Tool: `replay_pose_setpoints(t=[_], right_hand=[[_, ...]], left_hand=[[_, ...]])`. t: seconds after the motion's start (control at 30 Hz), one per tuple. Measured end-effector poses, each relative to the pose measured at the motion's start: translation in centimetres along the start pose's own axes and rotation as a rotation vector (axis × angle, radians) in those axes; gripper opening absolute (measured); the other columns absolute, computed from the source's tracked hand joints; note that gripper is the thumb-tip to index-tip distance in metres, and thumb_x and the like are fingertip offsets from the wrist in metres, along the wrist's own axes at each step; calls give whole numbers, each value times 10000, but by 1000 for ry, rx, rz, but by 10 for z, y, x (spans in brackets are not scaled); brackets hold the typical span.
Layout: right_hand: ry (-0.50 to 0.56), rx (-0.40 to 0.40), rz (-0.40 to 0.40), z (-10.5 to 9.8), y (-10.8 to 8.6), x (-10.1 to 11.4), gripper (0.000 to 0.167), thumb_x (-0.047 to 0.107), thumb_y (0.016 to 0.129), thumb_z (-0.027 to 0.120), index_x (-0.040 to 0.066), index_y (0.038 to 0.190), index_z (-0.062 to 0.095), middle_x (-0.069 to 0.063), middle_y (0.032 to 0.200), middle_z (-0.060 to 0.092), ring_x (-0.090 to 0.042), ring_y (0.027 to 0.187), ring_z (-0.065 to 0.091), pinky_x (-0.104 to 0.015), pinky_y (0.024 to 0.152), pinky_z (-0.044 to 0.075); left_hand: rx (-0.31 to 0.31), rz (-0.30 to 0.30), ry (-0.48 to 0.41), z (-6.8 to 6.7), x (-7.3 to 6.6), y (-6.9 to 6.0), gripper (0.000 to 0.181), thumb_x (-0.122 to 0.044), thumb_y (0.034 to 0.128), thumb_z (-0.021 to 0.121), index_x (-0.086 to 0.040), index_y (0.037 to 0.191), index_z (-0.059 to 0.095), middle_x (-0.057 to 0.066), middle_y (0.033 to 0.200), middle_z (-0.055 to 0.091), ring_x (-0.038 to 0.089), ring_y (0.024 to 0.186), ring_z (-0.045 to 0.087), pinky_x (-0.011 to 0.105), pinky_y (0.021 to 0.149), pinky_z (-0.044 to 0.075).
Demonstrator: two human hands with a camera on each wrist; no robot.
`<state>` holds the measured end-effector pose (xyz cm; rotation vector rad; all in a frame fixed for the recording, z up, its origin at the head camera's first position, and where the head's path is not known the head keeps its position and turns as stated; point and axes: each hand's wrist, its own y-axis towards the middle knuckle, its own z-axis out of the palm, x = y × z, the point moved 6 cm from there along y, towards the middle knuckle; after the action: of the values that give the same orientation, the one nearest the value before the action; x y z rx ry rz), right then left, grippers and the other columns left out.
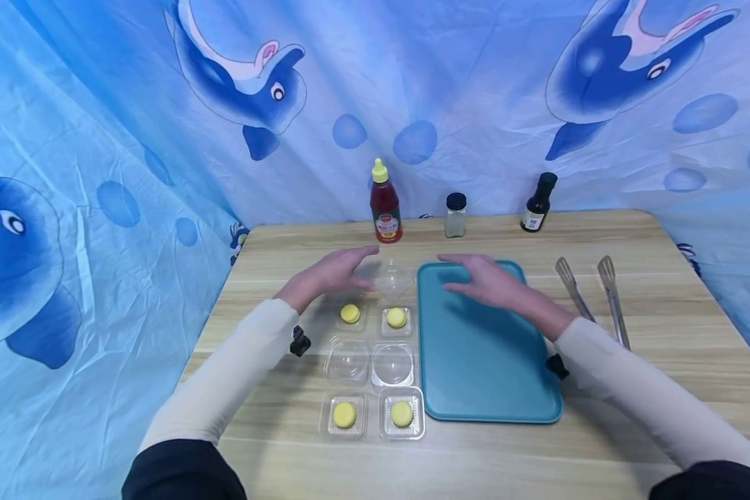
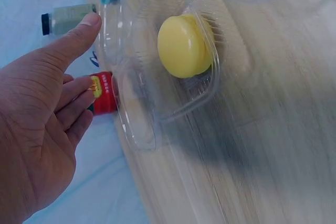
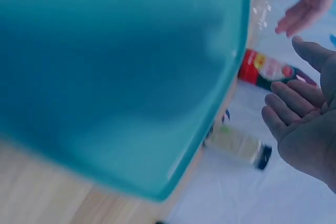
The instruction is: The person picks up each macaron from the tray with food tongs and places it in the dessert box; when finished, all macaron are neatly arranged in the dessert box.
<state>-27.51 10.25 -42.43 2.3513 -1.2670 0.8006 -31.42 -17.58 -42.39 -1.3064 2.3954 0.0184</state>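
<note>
My left hand hovers over the table with fingers extended and holds nothing. Below and beside it stand several clear plastic boxes with lids flipped back, each with one yellow macaron. One macaron lies nearest that hand, and a second macaron sits to its right. The left wrist view shows a macaron up close in its clear box. Over the far part of the blue tray my right hand is held up, its fingers loosely extended around nothing. Nearer my body are two more macarons in boxes.
Along the table's back edge stand a red sauce bottle, a small black-capped jar and a dark bottle. Metal tongs lie right of the tray. A blue dolphin-print curtain hangs behind the table.
</note>
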Motion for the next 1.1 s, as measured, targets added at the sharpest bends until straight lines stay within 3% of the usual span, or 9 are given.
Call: replay_pose_setpoints(t=[0.1, 0.3, 0.47, 0.7, 0.93, 1.1], right_hand=[[-13, 35, -22, 14, 17, 6, 629, 180, 1004, 763, 20, 1556, 508, -210, 1536, 558, -405, 1351, 587, -567, 1128, 495], [-74, 14, -79, 32, 44, 13, 603, 161, 967, 805, -24, 1492, 572, -209, 1462, 623, -386, 1336, 605, -524, 1143, 492], [-86, 15, -50, 42, 61, 10, 577, 163, 962, 811, -30, 1463, 600, -191, 1421, 661, -367, 1353, 594, -504, 1160, 476], [-83, 5, -8, 47, 73, 7, 536, 151, 946, 829, -18, 1420, 645, -154, 1319, 729, -323, 1287, 652, -479, 1121, 514], [-76, -59, -30, 46, 76, 8, 420, 126, 949, 819, -31, 1324, 712, -151, 1214, 770, -313, 1180, 715, -468, 1061, 557], [-16, -88, -1, 46, 76, 5, 406, 103, 963, 800, -28, 1335, 707, -160, 1215, 768, -299, 1111, 741, -443, 983, 602]], left_hand=[[24, -15, 2, 4, -2, 4, 900, -361, 956, 817, -79, 1660, 334, 128, 1677, 398, 349, 1526, 392, 492, 1281, 298], [31, -37, 22, 10, -2, 10, 869, -355, 951, 823, -95, 1648, 373, 94, 1660, 436, 333, 1519, 406, 490, 1276, 310], [14, -34, 41, 12, -2, 15, 857, -359, 942, 829, -88, 1633, 400, 83, 1634, 476, 330, 1501, 435, 495, 1271, 318], [11, -40, 39, 17, -3, 19, 853, -356, 938, 833, -101, 1631, 406, 74, 1599, 522, 333, 1484, 456, 503, 1268, 322], [0, -20, 45, 21, -6, 26, 816, -357, 945, 825, -104, 1615, 434, 82, 1575, 548, 331, 1461, 486, 506, 1253, 350], [-15, -20, 38, 21, -9, 28, 796, -319, 942, 833, -94, 1603, 451, 80, 1581, 541, 330, 1471, 474, 503, 1262, 335]])
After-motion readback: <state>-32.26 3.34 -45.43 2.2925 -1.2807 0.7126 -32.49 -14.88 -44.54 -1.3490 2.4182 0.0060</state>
